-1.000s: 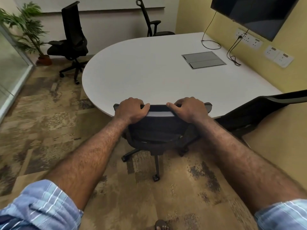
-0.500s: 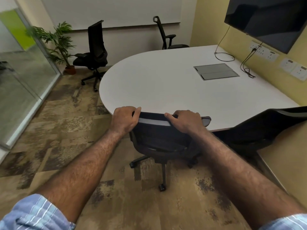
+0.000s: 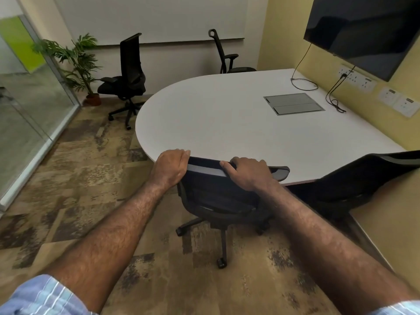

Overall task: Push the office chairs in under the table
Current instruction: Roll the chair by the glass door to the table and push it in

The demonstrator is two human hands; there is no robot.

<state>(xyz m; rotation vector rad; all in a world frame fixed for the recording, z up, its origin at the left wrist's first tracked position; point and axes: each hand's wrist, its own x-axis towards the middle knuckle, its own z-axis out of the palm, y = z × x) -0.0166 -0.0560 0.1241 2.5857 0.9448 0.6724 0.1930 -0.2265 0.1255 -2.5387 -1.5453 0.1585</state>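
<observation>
A black office chair [image 3: 218, 198] stands at the near edge of the white rounded table [image 3: 227, 119], its seat under the tabletop. My left hand [image 3: 170, 167] grips the left end of its backrest top. My right hand [image 3: 248, 172] grips the top bar further right. A second black chair [image 3: 354, 185] is tucked at the table's right near corner. A third chair [image 3: 129, 73] stands away from the table at the far left. A fourth chair [image 3: 227, 57] sits behind the table's far edge.
A potted plant [image 3: 79, 64] stands by the glass wall [image 3: 27, 123] at left. A grey cable box lid [image 3: 294, 103] and black cables [image 3: 334, 98] lie on the table. A wall screen [image 3: 363, 30] hangs on the yellow wall [image 3: 386, 123] at right. Patterned carpet [image 3: 75, 178] spreads left.
The view has swung left and lifted, showing more of the glass wall and plant. Both hands stay on the chair's backrest, with the left hand now at its outer end.
</observation>
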